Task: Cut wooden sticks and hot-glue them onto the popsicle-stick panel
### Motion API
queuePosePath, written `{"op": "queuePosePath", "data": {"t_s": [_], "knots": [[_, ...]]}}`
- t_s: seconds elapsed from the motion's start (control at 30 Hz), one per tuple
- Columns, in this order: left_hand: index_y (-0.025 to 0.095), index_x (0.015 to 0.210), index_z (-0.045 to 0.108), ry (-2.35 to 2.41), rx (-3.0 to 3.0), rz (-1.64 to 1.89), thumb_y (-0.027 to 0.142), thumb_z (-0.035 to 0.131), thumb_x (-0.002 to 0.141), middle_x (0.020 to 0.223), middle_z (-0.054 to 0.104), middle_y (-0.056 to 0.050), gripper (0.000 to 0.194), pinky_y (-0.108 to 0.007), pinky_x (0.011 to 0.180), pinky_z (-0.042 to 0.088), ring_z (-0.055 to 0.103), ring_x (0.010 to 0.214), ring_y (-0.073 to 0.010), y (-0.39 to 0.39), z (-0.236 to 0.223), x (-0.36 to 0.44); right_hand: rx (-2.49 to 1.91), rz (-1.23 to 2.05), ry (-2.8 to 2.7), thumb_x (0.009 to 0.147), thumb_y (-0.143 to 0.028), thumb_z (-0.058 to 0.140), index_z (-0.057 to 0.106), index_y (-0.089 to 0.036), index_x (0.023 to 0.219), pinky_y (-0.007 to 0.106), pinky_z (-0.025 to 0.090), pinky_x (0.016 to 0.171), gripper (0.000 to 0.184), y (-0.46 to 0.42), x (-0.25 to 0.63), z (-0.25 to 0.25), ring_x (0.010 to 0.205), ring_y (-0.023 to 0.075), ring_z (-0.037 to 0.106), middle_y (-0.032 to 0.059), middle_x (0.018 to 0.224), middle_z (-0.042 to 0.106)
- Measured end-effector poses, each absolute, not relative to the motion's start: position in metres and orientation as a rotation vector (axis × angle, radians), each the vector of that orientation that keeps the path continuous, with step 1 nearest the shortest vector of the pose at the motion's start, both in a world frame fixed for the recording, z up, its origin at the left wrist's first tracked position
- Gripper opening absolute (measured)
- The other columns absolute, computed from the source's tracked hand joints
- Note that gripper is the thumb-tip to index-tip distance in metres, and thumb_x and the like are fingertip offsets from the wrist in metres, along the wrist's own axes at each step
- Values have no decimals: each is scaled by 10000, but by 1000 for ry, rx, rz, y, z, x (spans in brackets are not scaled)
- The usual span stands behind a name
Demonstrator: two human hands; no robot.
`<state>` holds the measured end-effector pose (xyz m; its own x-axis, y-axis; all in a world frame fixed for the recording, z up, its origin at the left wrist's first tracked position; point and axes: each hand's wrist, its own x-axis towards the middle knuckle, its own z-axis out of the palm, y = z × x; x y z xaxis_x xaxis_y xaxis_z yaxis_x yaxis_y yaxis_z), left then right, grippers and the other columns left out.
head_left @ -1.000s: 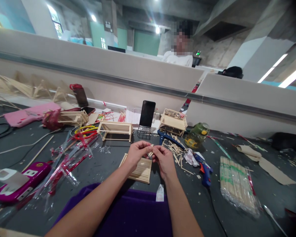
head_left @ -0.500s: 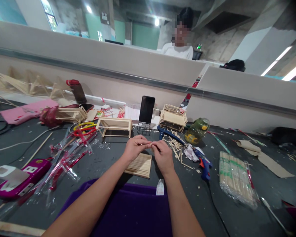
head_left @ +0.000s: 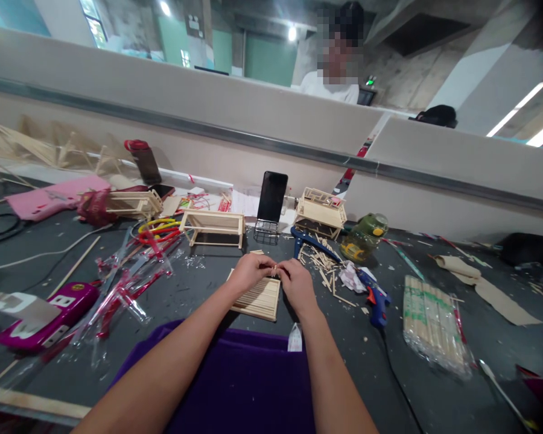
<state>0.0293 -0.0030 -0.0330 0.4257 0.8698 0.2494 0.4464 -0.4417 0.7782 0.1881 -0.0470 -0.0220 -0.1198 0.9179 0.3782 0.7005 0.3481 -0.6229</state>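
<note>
My left hand (head_left: 250,272) and my right hand (head_left: 297,283) meet at the fingertips over the dark table. Both are closed in a pinch on short wooden sticks (head_left: 274,271), mostly hidden by the fingers. Just below lies a flat panel of wooden sticks (head_left: 256,305), laid side by side, its upper part covered by my left hand. Behind the hands stands a small wooden stick frame (head_left: 213,228). To the right of my right hand is a scatter of short cut sticks (head_left: 322,260).
A blue glue gun (head_left: 378,305) with its cord and a bundle of sticks in plastic (head_left: 434,322) lie right. A phone (head_left: 272,198) stands on a wire holder. A green bottle (head_left: 364,236) and a stick-built model (head_left: 320,212) stand behind. Plastic wrappers (head_left: 127,295) and a purple power strip (head_left: 70,301) are left.
Both hands stay together, fingers shifting around the small sticks, which showed more clearly a second ago. The hands have come slightly lower over the panel, and the camera view has tilted a little.
</note>
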Motion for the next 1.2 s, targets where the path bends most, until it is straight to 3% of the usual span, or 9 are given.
{"op": "queuePosePath", "data": {"t_s": [0.5,0.8,1.2], "knots": [[209,841,724,1244,2439,761,211,586,813,761,724,-30,141,-215,589,344,614,683,-149,-14,-16,31,-1344,416,-1894,838,-145,481,657,-200,847,270,410,696,184,-47,190,-20,759,179,555,41,793,586],[194,792,722,1255,2373,782,278,623,795,701,704,-19,130,-207,538,315,580,618,-132,-14,-19,32,-1344,470,-1866,831,-147,478,646,-196,796,277,412,693,179,-48,189,-20,763,183,557,39,780,588],[206,835,737,1288,2359,738,222,625,778,730,723,-28,126,-206,562,351,612,665,-146,-10,-18,31,-1327,440,-1859,825,-160,484,666,-195,831,272,415,706,185,-48,189,-20,778,179,562,43,792,608]]}}
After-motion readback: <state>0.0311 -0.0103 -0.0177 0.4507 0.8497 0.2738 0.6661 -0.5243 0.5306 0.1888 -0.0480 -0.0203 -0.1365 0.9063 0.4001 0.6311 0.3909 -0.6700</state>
